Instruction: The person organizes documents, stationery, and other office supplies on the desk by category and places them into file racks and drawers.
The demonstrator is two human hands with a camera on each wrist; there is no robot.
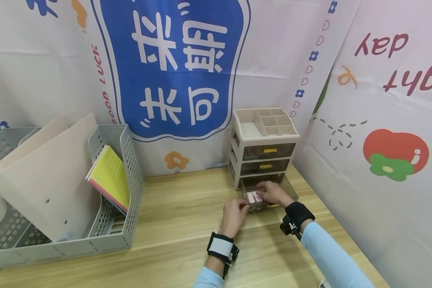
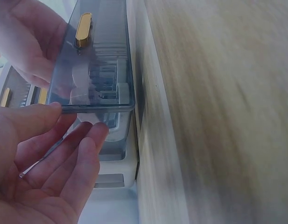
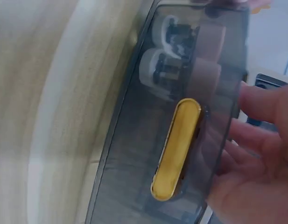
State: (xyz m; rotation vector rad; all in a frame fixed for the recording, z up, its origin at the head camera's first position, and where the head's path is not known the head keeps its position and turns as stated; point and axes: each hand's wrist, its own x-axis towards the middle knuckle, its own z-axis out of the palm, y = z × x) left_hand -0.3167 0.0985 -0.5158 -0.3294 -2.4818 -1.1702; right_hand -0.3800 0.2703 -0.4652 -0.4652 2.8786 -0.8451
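Observation:
The bottom drawer [image 1: 289,192] of a small desktop organizer [image 1: 234,160] is pulled out. Its smoky clear front carries a gold handle [image 3: 176,149]. My left hand [image 1: 233,218] pinches the drawer's left front corner, thumb on the rim [image 2: 97,108]. Inside, at the left, two small pink-and-white pieces [image 1: 252,197] stand side by side; through the front they show white rounded ends [image 3: 151,67], but their kind is unclear. Over the drawer, my right hand [image 1: 273,193] reaches in with loosely bent fingers beside the right-hand piece. Drawer and hand partly hide its fingertips.
Two upper drawers [image 1: 268,151] are closed, below a divided top tray [image 1: 250,130]. At left stands a grey file rack [image 1: 129,224] with beige boards [image 1: 54,180] and a yellow pad [image 1: 113,176]. A printed cloth [image 1: 345,192] hangs close to the organizer's right.

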